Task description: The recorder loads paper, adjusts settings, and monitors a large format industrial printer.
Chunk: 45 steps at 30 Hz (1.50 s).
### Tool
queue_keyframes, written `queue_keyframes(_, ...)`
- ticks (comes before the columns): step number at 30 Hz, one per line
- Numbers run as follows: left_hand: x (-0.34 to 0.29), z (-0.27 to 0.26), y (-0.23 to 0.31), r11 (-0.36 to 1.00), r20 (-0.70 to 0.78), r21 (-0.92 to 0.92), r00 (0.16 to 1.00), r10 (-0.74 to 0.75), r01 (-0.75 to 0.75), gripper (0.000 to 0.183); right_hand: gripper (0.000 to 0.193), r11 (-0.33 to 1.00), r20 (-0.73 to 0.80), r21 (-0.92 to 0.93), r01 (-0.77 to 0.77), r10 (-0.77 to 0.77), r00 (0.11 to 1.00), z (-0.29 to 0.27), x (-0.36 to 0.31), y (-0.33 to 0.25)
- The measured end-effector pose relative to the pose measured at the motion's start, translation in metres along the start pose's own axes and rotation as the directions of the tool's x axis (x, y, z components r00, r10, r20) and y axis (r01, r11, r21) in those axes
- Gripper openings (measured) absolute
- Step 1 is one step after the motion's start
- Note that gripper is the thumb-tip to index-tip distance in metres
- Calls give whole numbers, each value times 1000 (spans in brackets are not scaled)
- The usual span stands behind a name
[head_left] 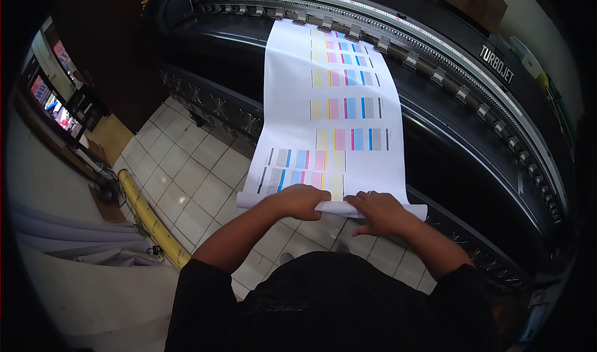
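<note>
A wide white printed sheet (289,91) hangs out of a large black printer (460,140) toward me. Rows of yellow, pink, blue and grey colour patches run down it. Its near end is rolled into a tube (407,210). My left hand (303,201) is closed round the roll left of its middle, knuckles up. Just to the right, my right hand (377,213) grips the roll too, its fingers partly bent over the top and the thumb below. Between the hands a short stretch of the roll shows.
Metal pinch rollers (354,32) line the printer's bed. A yellow tube (149,218) lies slantwise on the white tiled floor (171,159) at left, near grey-white folded material (74,237). A cardboard box (472,2) sits atop the printer at the far right.
</note>
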<state>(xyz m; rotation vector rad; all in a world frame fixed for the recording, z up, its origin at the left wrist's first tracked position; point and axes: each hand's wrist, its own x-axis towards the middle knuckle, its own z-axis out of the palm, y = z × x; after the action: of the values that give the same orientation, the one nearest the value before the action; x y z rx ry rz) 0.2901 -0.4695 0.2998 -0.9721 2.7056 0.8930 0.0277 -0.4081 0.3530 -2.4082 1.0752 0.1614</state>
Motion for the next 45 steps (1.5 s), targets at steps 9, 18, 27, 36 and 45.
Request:
queue_keyframes(9,23,34,3,975,-6,180,992,-129,127,45,47,988,131,121,-95,79,988,18,11,54)
queue_keyframes(18,10,157,-18,965,-90,173,979,-185,198,15,24,854,343,485,-190,15,939,132,-3,99)
queue_keyframes(27,-2,133,-50,974,262,33,938,-226,225,49,44,783,497,565,-260,-71,865,183,-9,126)
queue_keyframes(36,-52,14,-100,963,377,48,888,-262,264,68,33,573,305,726,-381,229,924,89,-70,71)
queue_keyframes(45,-161,22,-145,341,4,-937,976,-219,80,36,12,-403,298,914,-46,590,750,130,-98,35)
